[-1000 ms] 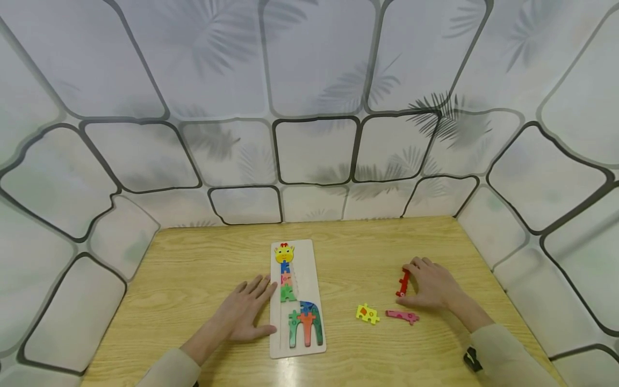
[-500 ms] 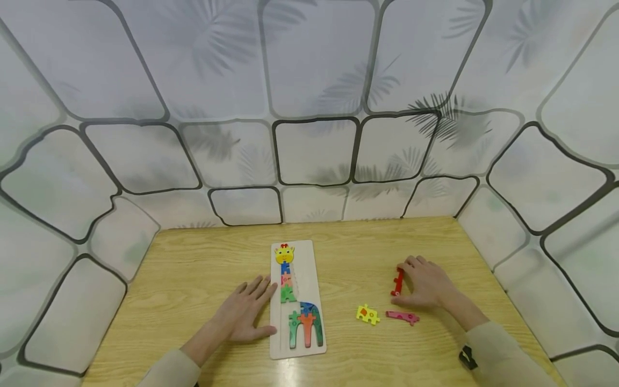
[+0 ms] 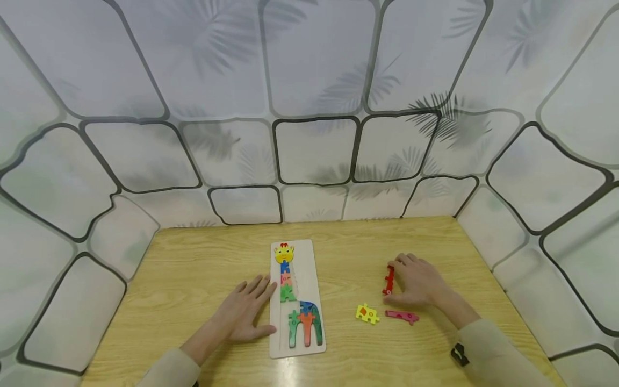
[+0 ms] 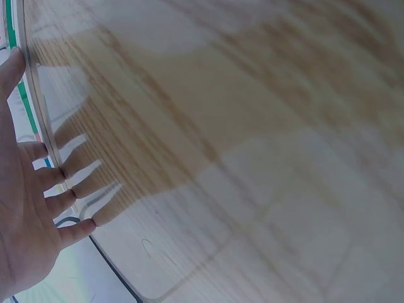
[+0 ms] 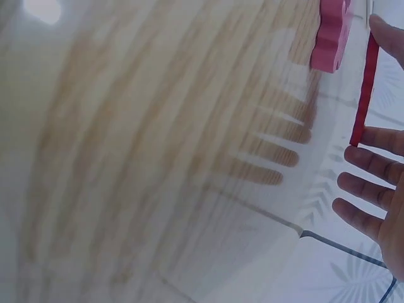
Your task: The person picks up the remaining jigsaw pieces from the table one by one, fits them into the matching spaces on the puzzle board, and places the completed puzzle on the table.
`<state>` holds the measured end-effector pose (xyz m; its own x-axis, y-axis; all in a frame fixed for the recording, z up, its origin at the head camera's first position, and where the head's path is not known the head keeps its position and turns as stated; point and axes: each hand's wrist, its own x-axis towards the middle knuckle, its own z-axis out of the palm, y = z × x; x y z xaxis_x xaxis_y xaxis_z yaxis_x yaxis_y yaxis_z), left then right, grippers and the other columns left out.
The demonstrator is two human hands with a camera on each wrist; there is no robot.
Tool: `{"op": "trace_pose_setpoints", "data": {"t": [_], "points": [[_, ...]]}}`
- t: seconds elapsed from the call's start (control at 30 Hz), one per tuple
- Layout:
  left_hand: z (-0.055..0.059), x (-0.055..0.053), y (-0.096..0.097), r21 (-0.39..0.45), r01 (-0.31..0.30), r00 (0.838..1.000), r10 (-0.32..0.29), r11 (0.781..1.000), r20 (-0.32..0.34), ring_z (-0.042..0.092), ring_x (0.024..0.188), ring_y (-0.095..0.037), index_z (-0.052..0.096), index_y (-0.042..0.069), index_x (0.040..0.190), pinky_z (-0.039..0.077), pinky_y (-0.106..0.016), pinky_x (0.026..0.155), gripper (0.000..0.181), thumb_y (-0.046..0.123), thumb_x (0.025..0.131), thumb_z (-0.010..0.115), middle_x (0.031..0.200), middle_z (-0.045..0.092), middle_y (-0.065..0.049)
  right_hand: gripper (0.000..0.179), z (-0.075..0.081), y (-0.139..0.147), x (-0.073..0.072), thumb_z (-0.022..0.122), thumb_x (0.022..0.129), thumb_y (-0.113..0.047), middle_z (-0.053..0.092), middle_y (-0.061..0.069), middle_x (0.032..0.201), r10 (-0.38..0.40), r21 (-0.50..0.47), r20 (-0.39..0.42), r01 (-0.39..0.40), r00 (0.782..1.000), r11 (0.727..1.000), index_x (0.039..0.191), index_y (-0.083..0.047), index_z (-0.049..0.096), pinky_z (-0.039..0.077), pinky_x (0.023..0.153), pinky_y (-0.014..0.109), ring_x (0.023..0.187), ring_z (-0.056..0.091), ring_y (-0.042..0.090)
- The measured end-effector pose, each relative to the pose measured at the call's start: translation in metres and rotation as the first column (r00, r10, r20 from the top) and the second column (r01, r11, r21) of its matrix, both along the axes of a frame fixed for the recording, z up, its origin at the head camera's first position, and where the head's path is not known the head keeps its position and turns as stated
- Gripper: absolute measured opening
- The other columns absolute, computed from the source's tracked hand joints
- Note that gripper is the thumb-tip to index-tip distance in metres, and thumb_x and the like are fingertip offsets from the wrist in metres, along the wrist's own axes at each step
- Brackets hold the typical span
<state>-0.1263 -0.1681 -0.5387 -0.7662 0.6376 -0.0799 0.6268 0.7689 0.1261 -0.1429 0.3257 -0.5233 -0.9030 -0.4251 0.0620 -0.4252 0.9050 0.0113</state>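
Note:
A pale puzzle board (image 3: 304, 269) lies on the table, bearing a yellow giraffe head piece (image 3: 284, 253), several coloured neck pieces, and leg pieces in green and orange. My left hand (image 3: 246, 312) rests at the board's left edge, fingers straight, fingertips and thumb touching it. To the right, my right hand (image 3: 420, 282) pinches a long red puzzle piece (image 3: 389, 280) by its two ends, between thumb and fingertips. The right wrist view shows that red piece (image 5: 367, 88) on edge, above the table surface. Close below the hand lie a pink puzzle piece (image 3: 402, 316) and a yellow puzzle piece (image 3: 367, 314).
The wooden table (image 3: 217, 252) reaches back to a patterned white wall (image 3: 314, 150), with side walls at left and right. Wood surface lies between the board and the loose pieces.
My right hand has moved left, toward the board, carrying the red puzzle piece. The left hand, the board and the other pieces stay where they were.

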Motion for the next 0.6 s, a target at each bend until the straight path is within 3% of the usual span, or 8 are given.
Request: {"op": "trace_pose_setpoints", "data": {"t": [0.6], "points": [[0.001, 0.0, 0.0, -0.003, -0.004, 1.0, 0.004, 1.0, 0.01, 0.036, 0.159, -0.042, 0.032, 0.011, 0.167, 0.039, -0.063, 0.122, 0.104, 0.081, 0.092, 0.051, 0.172, 0.034, -0.018, 0.104, -0.002, -0.022, -0.006, 0.065, 0.075, -0.09, 0.064, 0.007, 0.126, 0.059, -0.007, -0.021, -0.059, 0.998, 0.998, 0.142, -0.011, 0.063, 0.058, 0.088, 0.048, 0.113, 0.062, 0.027]]}}
